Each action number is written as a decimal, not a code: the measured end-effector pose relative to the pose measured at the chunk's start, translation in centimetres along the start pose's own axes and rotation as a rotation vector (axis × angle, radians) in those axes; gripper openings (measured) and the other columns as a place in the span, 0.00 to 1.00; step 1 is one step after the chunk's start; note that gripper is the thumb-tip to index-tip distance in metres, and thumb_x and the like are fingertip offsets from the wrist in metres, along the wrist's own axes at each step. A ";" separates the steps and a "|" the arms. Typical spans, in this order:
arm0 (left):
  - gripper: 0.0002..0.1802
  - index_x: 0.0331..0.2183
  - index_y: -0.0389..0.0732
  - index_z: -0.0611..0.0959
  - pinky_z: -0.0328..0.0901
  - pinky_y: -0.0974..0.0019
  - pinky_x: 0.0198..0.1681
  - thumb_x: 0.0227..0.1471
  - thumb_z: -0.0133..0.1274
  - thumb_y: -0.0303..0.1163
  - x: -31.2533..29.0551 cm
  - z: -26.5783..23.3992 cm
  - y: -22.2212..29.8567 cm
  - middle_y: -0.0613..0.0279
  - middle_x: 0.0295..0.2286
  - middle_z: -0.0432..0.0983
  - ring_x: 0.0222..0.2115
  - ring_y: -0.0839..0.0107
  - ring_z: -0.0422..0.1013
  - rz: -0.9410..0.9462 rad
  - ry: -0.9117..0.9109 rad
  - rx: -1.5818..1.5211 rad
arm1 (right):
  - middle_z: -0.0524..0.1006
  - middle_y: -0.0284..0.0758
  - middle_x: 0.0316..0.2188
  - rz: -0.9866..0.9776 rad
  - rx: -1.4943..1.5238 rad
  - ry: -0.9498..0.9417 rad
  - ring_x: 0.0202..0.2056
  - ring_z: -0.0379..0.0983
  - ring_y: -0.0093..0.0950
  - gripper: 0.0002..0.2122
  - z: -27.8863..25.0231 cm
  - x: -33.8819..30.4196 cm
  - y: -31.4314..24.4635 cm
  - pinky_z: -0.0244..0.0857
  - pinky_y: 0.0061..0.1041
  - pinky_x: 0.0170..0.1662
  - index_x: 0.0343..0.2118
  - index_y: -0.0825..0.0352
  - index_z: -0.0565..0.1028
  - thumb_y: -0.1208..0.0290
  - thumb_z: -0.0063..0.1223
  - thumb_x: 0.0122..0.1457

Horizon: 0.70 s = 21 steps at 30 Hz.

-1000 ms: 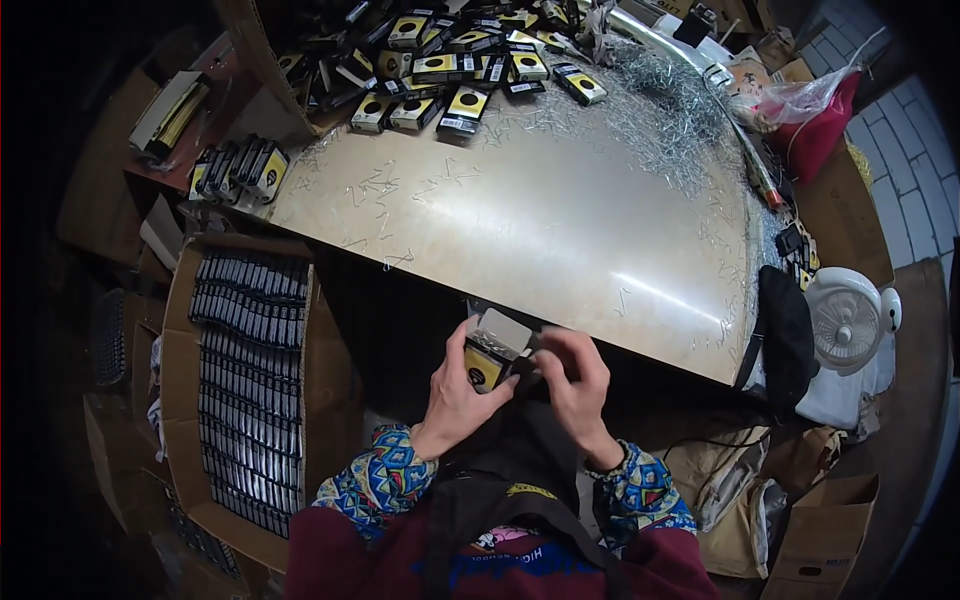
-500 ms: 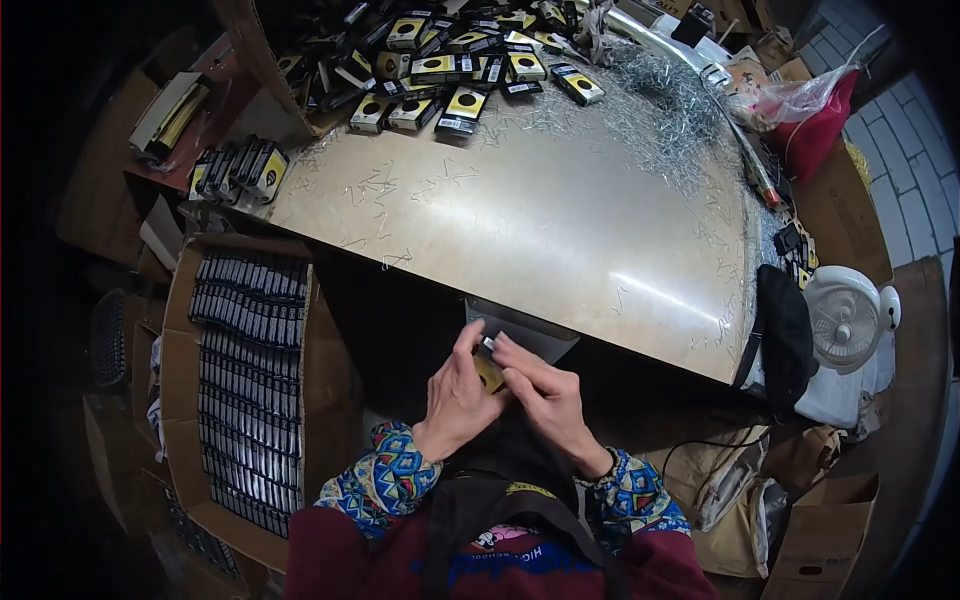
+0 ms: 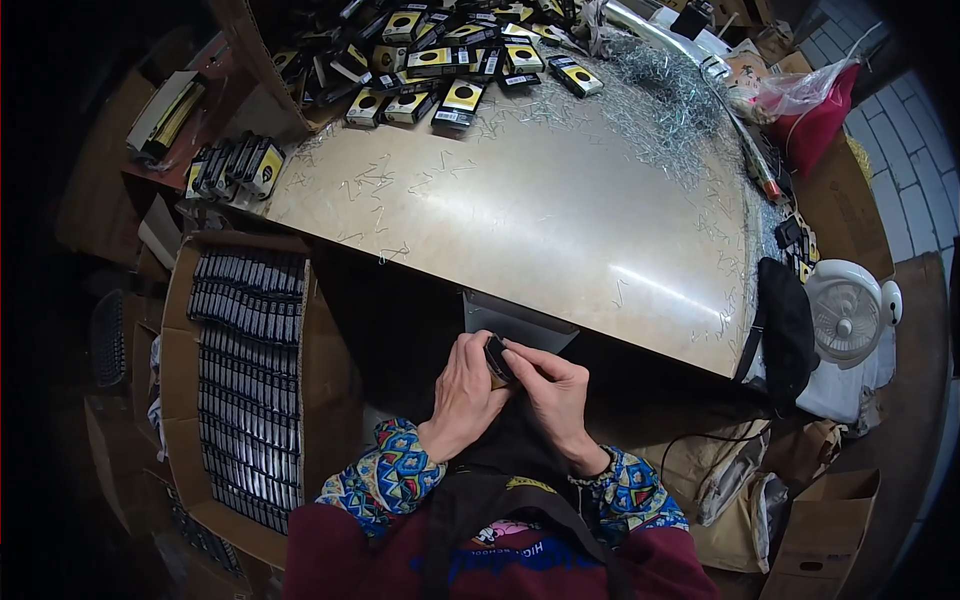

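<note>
One small dark box [image 3: 497, 358], tilted, partly hidden by fingers [image 3: 545, 362]

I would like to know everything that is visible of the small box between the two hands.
The small box shows a black, card-like upper end, seemingly closed. It is tilted, held in the left hand, while the right hand touches that end. It is on the person's side of the table. The hands hide most of the rest.

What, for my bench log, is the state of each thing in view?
Small box: held, top seemingly shut
Left grip: closed around it
Right grip: touching its top
Left carton: open, filled with rows
Box pile: jumbled
Wire pieces: loose, partly heaped
Fan: spinning unclear
</note>
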<state>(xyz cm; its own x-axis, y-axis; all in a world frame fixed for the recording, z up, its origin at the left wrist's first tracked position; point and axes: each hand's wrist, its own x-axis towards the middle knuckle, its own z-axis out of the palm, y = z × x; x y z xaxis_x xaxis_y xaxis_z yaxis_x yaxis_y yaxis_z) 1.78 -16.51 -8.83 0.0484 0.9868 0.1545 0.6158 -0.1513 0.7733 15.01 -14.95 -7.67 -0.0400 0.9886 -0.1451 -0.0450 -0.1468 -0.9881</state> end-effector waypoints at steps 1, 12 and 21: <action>0.33 0.47 0.34 0.64 0.65 0.53 0.39 0.39 0.61 0.24 0.1 0.1 -0.1 0.46 0.36 0.65 0.39 0.45 0.68 0.012 0.022 -0.012 | 0.82 0.37 0.34 -0.055 -0.076 0.015 0.35 0.75 0.17 0.09 0.2 -0.1 -0.4 0.70 0.16 0.40 0.40 0.74 0.80 0.80 0.59 0.56; 0.35 0.52 0.34 0.65 0.64 0.56 0.47 0.43 0.61 0.31 2.5 -0.8 1.1 0.46 0.42 0.68 0.46 0.48 0.66 0.067 0.036 -0.083 | 0.79 0.49 0.36 -0.910 -0.637 -0.054 0.36 0.79 0.42 0.10 -2.2 3.0 -1.2 0.73 0.30 0.41 0.37 0.76 0.77 0.88 0.54 0.51; 0.22 0.49 0.32 0.69 0.58 0.52 0.45 0.56 0.48 0.33 10.7 -1.9 0.3 0.48 0.37 0.70 0.40 0.52 0.66 0.247 0.215 -0.046 | 0.77 0.41 0.47 -0.627 -0.408 -0.001 0.46 0.73 0.27 0.13 -0.1 8.3 -2.4 0.67 0.24 0.50 0.48 0.74 0.74 0.81 0.50 0.60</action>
<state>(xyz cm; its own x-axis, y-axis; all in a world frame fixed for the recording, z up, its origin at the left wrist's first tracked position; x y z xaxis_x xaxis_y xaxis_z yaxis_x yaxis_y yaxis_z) 1.00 -6.13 -5.77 0.0218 0.8858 0.4635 0.5698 -0.3919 0.7223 14.92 -6.35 -6.55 -0.1298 0.8826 0.4519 0.3140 0.4689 -0.8256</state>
